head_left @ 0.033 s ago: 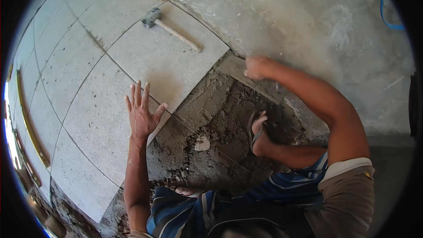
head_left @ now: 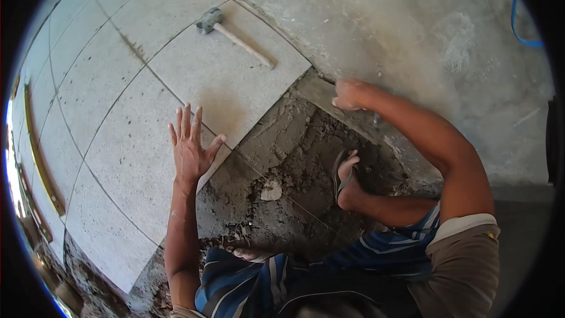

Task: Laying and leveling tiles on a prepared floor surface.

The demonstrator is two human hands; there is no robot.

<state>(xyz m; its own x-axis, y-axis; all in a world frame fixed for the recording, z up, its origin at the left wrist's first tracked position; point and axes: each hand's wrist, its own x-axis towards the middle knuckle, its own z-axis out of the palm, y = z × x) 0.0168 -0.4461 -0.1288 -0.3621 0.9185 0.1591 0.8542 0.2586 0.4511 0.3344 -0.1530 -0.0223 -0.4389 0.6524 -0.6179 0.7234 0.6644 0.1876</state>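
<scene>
My left hand [head_left: 191,153] rests with spread fingers on the pale speckled floor tiles [head_left: 126,135], at the edge of the laid area. My right hand [head_left: 355,94] is closed at the foot of the grey wall, beside a narrow grey strip [head_left: 323,99] along the bed's edge. Whatever its fingers hold, if anything, is hidden. Between my hands lies dark, uneven mortar [head_left: 282,141], with a thin string [head_left: 282,193] stretched across it. A mallet [head_left: 241,44] with a dark head and wooden handle lies on the tile ahead.
The plastered wall [head_left: 424,35] borders the work on the right. My sandalled foot [head_left: 346,176] stands on the mortar, near a pale flat lump [head_left: 271,191]. A long yellowish bar [head_left: 38,159] lies on the tiles at far left. A blue strap [head_left: 517,26] shows at upper right.
The view has shifted slightly, so the tiles and mallet appear a little farther right. My left hand stays on the tile, and my right hand remains closed by the wall.
</scene>
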